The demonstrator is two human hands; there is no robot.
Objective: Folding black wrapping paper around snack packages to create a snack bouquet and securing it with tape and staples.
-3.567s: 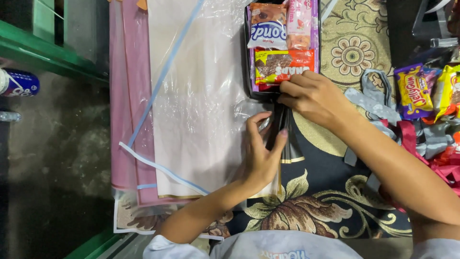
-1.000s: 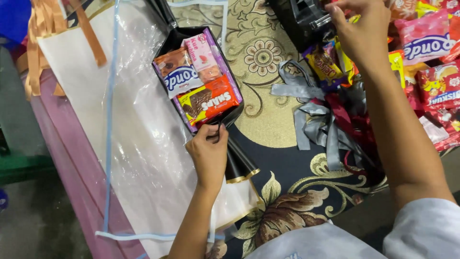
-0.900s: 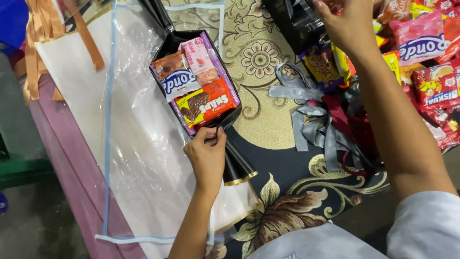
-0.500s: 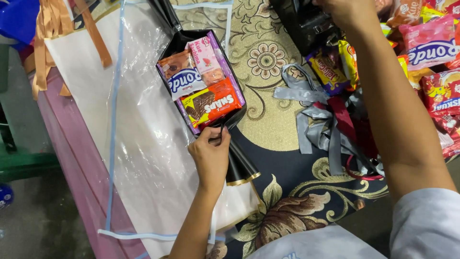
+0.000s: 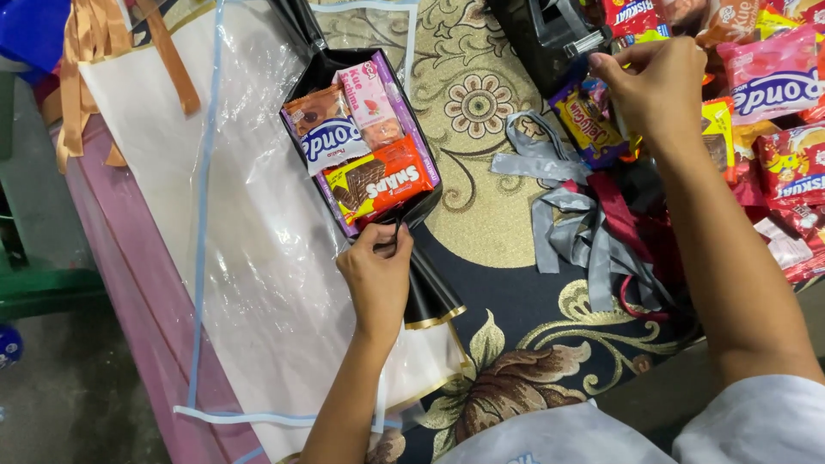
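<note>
My left hand [image 5: 376,273] pinches the narrow neck of a black wrapped snack bundle [image 5: 361,146], just below the packets. The bundle holds several snack packets: a brown-and-white one, a pink one and an orange one, framed by black paper with a gold edge [image 5: 432,305]. It lies on a clear plastic sheet [image 5: 258,249] with pale blue borders. My right hand [image 5: 655,86] reaches to the far right, fingers at a black tape dispenser [image 5: 550,39] and the pile of packets; whether it grips anything is hidden.
Grey ribbons [image 5: 567,228] and red ribbon lie tangled on the patterned dark-and-gold cloth [image 5: 516,344]. A heap of snack packets [image 5: 773,103] fills the top right. Orange ribbon strips [image 5: 82,51] hang at top left. A pink table edge [image 5: 129,301] runs along the left.
The view has shifted slightly. My right hand has come down a little from the top edge toward the tape dispenser. My left hand keeps its pinch on the bundle's neck.
</note>
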